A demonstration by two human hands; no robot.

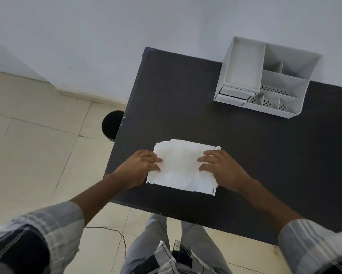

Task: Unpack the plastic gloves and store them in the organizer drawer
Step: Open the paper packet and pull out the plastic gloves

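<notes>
Head view: white gloves packet flat on dark table, between both sets of fingers. Left hand and right hand spread open, fingertips pressing its side edges. Seemingly unopened; early stage. Organizer well beyond fingers, compartments empty, drawer near-closed.

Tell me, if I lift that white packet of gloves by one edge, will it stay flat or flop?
Probably flop: the glove packet looks thin and wrinkled, with ragged edges. Likely light, since it lies flat on the table.

No readable text; trouser tag print illegible
</notes>
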